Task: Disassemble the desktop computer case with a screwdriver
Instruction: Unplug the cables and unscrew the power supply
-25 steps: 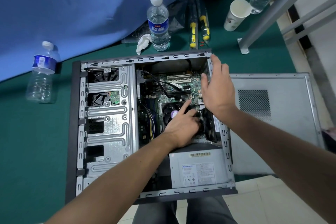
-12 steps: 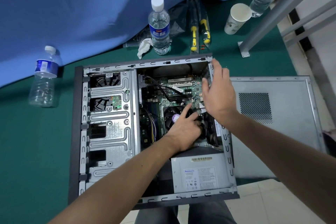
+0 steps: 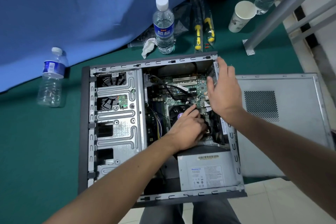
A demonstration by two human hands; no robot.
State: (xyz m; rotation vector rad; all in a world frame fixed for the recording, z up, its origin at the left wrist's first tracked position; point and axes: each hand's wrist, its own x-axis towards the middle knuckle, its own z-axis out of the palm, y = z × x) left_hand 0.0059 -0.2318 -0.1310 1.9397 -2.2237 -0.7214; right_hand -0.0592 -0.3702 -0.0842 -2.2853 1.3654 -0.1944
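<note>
The desktop case [image 3: 163, 61] lies open on its side on a green mat, showing the motherboard [image 3: 183, 85], the CPU fan [image 3: 175, 112] and the power supply [image 3: 205, 172]. My left hand [image 3: 187, 127] is inside, index finger lying across the CPU fan. Its other fingers curl down into the gap by the black rear fan [image 3: 217, 132], and what they hold is hidden. My right hand [image 3: 224, 92] grips the case's rear wall [image 3: 233, 143], fingers over the outside and thumb inside. Two yellow-handled screwdrivers [image 3: 198, 34] lie beyond the case, untouched.
The removed side panel [image 3: 291, 132] lies to the right of the case. A water bottle [image 3: 164, 27], a crumpled tissue [image 3: 148, 46], a paper cup [image 3: 240, 16] and a metal frame leg [image 3: 269, 18] stand behind. Another bottle [image 3: 51, 80] stands left, by the blue cloth [image 3: 72, 14].
Both hands stay almost where they were. The view has shifted slightly, so the case sits a little lower in the picture.
</note>
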